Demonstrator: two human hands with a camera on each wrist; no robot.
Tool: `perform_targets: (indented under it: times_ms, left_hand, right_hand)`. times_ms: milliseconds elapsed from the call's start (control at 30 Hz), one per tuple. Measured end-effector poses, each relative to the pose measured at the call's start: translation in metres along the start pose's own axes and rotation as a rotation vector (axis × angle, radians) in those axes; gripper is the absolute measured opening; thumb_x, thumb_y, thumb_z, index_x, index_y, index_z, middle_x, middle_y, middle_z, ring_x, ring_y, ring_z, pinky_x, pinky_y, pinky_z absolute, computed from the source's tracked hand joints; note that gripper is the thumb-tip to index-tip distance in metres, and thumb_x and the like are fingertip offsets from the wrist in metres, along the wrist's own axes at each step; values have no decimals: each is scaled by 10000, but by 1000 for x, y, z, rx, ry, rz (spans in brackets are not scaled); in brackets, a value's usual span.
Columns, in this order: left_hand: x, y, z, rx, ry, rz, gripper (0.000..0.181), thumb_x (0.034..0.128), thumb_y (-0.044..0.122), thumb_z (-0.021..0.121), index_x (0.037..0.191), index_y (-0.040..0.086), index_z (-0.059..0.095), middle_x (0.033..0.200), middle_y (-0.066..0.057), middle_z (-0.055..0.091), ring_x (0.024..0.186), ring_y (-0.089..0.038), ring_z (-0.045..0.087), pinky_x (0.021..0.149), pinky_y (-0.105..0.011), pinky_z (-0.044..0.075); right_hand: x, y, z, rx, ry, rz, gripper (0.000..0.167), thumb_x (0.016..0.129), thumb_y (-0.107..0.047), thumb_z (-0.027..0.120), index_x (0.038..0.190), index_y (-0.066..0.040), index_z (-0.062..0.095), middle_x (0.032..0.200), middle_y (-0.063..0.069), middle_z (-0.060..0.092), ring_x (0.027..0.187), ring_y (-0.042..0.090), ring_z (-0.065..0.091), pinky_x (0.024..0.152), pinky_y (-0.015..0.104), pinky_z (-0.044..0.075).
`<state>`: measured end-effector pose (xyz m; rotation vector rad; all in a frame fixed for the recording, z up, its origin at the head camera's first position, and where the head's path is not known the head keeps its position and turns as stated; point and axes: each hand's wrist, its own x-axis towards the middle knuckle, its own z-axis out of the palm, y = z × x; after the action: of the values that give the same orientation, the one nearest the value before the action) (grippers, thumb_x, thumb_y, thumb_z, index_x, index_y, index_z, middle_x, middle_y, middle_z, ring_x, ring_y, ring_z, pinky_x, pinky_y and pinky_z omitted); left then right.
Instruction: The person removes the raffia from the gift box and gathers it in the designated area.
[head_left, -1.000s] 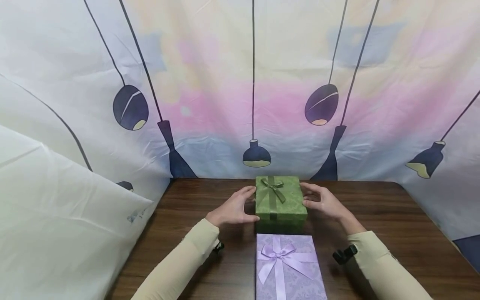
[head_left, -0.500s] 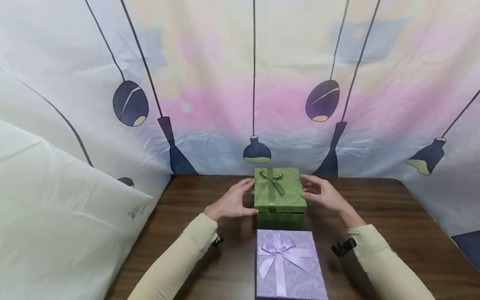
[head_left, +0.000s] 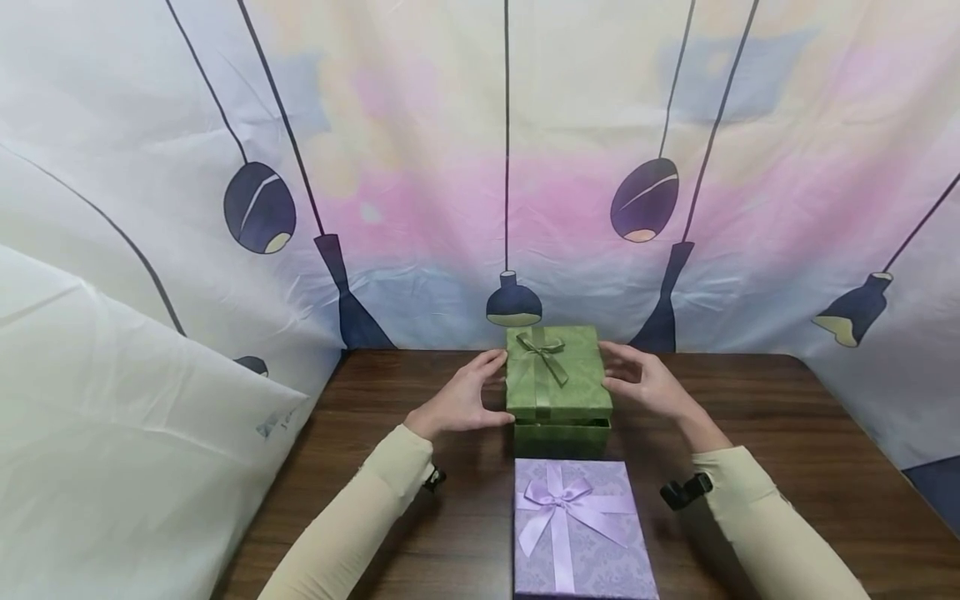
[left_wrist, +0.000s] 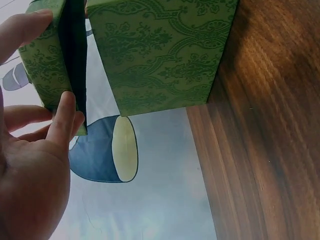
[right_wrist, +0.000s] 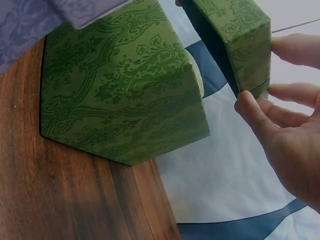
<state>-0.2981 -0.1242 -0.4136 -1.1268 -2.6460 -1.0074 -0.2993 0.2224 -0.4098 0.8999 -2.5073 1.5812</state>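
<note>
A green patterned lid (head_left: 558, 375) with a dark green ribbon bow is raised above its green box base (head_left: 561, 440). My left hand (head_left: 462, 398) grips the lid's left side, thumb at the near corner. On the opposite side my right hand (head_left: 651, 387) pinches the lid's edge. Both wrist views show a gap between the lid (left_wrist: 46, 65) and the base (left_wrist: 162, 55); in the right wrist view, fingertips press the lid (right_wrist: 248, 55) beside the base (right_wrist: 125, 85). The box's inside is hidden.
A lavender box (head_left: 581, 550) with a satin bow lies on the brown wooden table (head_left: 787, 467), just in front of the green base. Behind the table hangs a cloth (head_left: 427, 200) printed with lamps; white cloth (head_left: 135, 433) drapes at the left.
The lid has risen off the green base, in both hands, and a dark gap has opened between them. The lavender box stays in its place on the table.
</note>
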Motion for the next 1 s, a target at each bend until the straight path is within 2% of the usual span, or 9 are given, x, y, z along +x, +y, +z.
perform_targets:
  times_ms: [233,467,533,633,733,867,1000]
  left_hand:
    - [1,3,-3,-27,28,35,971,740,212,857,1494,-49,303,1530,-195,305,1184,-262,615,1048,-357,488]
    - [-1,1,-6,2,52,32,997,726,210,869,1506,-26,294,1527,-156,308,1191,-244,605,1056,-347,482]
    - [0,1,-7,-4,55,41,1001,728,211,867,1510,-23,287,1529,-154,303,1182,-265,608,1060,-376,479]
    - [0,1,-9,-22,64,50,1003,730,205,864,1515,-16,280,1532,-155,296,1154,-319,613,1050,-453,479]
    - [0,2,-9,-15,76,52,1006,729,204,864,1519,-6,278,1539,-147,289,1128,-323,621,1045,-482,474]
    - [1,4,-10,-10,78,49,1013,728,182,866,1525,2,266,1551,-124,276,1126,-251,627,1063,-406,473]
    - [1,5,-11,-51,69,50,1020,723,124,865,1526,-10,251,1557,-124,255,1137,-245,619,1074,-377,466]
  right_hand:
    - [-1,-4,0,56,22,44,639,937,-86,648,1487,26,342,1522,262,329,1252,454,482,904,125,505]
    - [3,-8,2,73,34,47,647,935,-118,663,1496,-23,354,1495,238,376,1248,431,499,907,139,514]
    - [3,-8,2,77,42,39,639,932,-101,662,1491,-23,364,1495,232,377,1236,413,512,908,143,517]
    - [4,-9,2,83,42,21,634,928,-77,660,1486,-8,367,1485,243,382,1218,348,539,917,152,518]
    - [6,-11,1,85,51,6,634,918,-71,674,1476,-2,382,1463,245,404,1183,223,572,924,159,519]
    - [8,-15,0,72,72,-17,629,901,-68,695,1461,-8,412,1419,232,452,1122,95,586,922,159,520]
    - [8,-16,1,64,74,-41,636,891,-52,703,1455,4,415,1389,238,474,1100,84,594,926,175,524]
